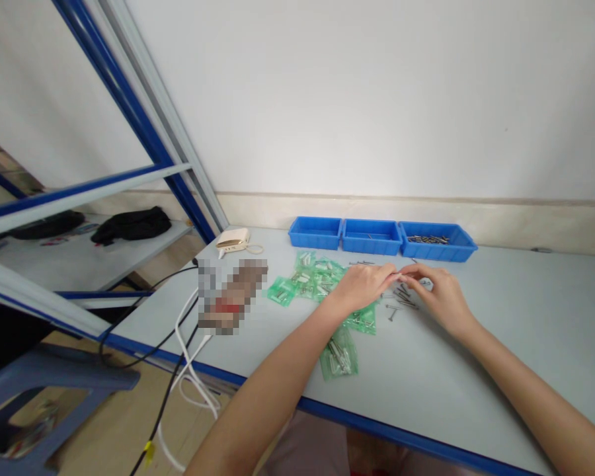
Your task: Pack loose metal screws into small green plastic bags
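Observation:
Over the table, my left hand (363, 285) and my right hand (439, 295) meet at the fingertips, both closed in a pinch. Something small and pale shows between the fingers, too small to name. Loose metal screws (405, 297) lie on the table under and between my hands. Beside and partly beneath my left hand and forearm is a spread of green plastic bags (322, 285) with metal screws and white pieces inside. One more green bag (340, 357) of the same kind lies closer to the table's front edge.
Along the wall stand three blue bins; the right bin (439, 250) holds metal screws, the middle bin (371, 246) one thin piece, beside the left bin (315, 241). A cream device (233, 240), white cable (181, 324) and blurred-out object (235, 297) are on the left. A blue stool (64, 377) stands below.

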Demonstrator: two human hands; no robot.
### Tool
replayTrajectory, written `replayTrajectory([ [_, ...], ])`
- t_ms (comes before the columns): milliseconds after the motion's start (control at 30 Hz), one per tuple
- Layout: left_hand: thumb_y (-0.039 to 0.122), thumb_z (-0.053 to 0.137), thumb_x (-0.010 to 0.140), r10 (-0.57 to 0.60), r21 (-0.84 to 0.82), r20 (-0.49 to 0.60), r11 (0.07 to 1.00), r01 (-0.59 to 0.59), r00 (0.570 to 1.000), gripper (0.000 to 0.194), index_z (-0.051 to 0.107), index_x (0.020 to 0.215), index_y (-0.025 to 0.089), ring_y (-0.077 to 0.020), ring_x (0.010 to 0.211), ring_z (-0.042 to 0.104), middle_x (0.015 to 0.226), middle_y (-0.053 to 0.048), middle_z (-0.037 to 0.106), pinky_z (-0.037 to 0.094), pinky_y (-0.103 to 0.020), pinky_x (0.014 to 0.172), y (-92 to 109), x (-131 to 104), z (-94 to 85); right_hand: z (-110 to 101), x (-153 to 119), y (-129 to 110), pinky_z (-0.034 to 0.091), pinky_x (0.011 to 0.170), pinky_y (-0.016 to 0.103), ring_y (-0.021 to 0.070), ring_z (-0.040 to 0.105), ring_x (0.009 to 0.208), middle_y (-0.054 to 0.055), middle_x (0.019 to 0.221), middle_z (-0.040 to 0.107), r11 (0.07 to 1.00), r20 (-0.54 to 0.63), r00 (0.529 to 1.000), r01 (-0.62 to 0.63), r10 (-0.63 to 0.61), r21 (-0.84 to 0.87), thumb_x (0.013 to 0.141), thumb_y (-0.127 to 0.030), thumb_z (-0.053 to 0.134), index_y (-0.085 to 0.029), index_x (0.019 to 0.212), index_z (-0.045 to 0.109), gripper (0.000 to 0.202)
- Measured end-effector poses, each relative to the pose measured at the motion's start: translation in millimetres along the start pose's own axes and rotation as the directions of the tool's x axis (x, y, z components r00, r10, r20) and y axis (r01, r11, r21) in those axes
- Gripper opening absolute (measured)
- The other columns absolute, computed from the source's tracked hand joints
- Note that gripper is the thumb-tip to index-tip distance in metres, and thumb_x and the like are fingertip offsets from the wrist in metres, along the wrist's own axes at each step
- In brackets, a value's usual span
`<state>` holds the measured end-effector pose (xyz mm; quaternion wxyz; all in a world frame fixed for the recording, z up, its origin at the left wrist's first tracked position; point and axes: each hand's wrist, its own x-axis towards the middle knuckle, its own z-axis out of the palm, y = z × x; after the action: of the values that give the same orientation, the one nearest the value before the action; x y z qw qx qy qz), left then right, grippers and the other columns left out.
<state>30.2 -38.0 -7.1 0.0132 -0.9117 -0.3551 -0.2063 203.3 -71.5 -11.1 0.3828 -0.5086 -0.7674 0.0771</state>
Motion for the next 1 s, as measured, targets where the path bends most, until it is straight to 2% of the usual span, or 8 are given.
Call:
replayTrajectory([
  [167,0.038,0.024,0.094,-0.003,0.005,0.009,1.000,0.003,1.000,0.040,0.058,0.092,0.018,-0.0153,0.073,0.061,0.077,-0.004,0.064,0.043,-0.024,0.066,-0.5,0.9,0.0,3.1,-0.9,0.9,0.044,0.070,0.031,0.0176,0.061,0.069,0.003,0.083,0.067,0.999,0.002,1.000,0.015,-0.015,-0.033,0.084,-0.037,0.047,-0.021,0.088,0.058,0.020],
  [300,0.039,0.026,0.094,-0.013,-0.008,-0.017,1.000,0.013,1.000,0.044,0.061,0.081,0.017,-0.0154,0.071,0.060,0.074,-0.005,0.065,0.041,-0.024,0.065,-1.4,1.4,0.1,7.2,-3.0,3.0,0.043,0.071,0.031,0.0180,0.061,0.070,0.002,0.078,0.067,0.998,-0.004,0.999,0.040,-0.040,-0.050,0.084,-0.037,0.048,-0.021,0.086,0.060,0.020],
  [433,0.040,0.025,0.093,-0.111,-0.006,-0.083,0.994,0.111,0.990,0.050,0.063,0.071,0.016,-0.0151,0.069,0.060,0.069,-0.006,0.065,0.040,-0.024,0.064,-8.3,3.6,-3.0,7.6,7.1,4.8,0.043,0.068,0.030,0.0176,0.061,0.069,0.003,0.079,0.067,1.000,0.001,1.000,0.022,-0.022,0.012,0.084,-0.037,0.047,-0.020,0.083,0.061,0.022],
  [633,0.039,0.026,0.093,-0.277,-0.021,-0.171,0.960,0.278,0.945,0.050,0.064,0.070,0.015,-0.0137,0.065,0.059,0.066,-0.005,0.065,0.037,-0.023,0.061,-23.9,5.1,-10.3,17.5,76.9,-0.9,0.041,0.066,0.027,0.0170,0.060,0.070,0.003,0.082,0.068,0.997,-0.056,0.998,-0.022,0.018,-0.078,0.084,-0.036,0.048,-0.020,0.087,0.061,0.021],
  [733,0.039,0.025,0.093,-0.333,-0.004,-0.202,0.941,0.339,0.921,0.052,0.064,0.069,0.016,-0.0138,0.063,0.059,0.066,-0.005,0.066,0.035,-0.023,0.060,-29.2,3.2,-12.1,25.5,111.2,-8.4,0.037,0.074,0.031,0.0197,0.058,0.084,0.006,0.093,0.066,0.954,-0.072,0.996,-0.065,0.046,-0.293,0.085,-0.032,0.048,-0.020,0.091,0.061,0.019],
  [800,0.039,0.025,0.093,-0.348,0.010,-0.213,0.933,0.359,0.913,0.052,0.064,0.069,0.016,-0.0143,0.063,0.059,0.066,-0.006,0.066,0.034,-0.024,0.059,-32.2,2.8,-12.9,26.4,120.0,-12.0,0.036,0.077,0.033,0.0229,0.054,0.096,0.010,0.107,0.060,0.904,-0.107,0.992,-0.111,0.073,-0.414,0.086,-0.030,0.047,-0.019,0.100,0.059,0.022],
  [900,0.040,0.024,0.093,-0.351,0.026,-0.222,0.930,0.365,0.910,0.052,0.064,0.069,0.017,-0.0153,0.063,0.060,0.068,-0.007,0.067,0.033,-0.024,0.058,-34.9,4.8,-13.6,21.1,107.7,-13.9,0.036,0.074,0.030,0.0204,0.055,0.093,0.010,0.105,0.059,0.888,-0.101,0.990,-0.131,0.095,-0.440,0.088,-0.026,0.042,-0.018,0.102,0.057,0.021],
  [1000,0.040,0.024,0.093,-0.338,0.036,-0.204,0.935,0.352,0.919,0.052,0.065,0.072,0.017,-0.0164,0.065,0.060,0.070,-0.008,0.068,0.033,-0.024,0.057,-33.3,8.1,-12.9,15.6,75.8,-11.2,0.037,0.074,0.029,0.0190,0.055,0.090,0.005,0.096,0.060,0.904,0.071,0.995,-0.033,0.069,-0.427,0.086,-0.031,0.047,-0.022,0.093,0.060,0.017],
])
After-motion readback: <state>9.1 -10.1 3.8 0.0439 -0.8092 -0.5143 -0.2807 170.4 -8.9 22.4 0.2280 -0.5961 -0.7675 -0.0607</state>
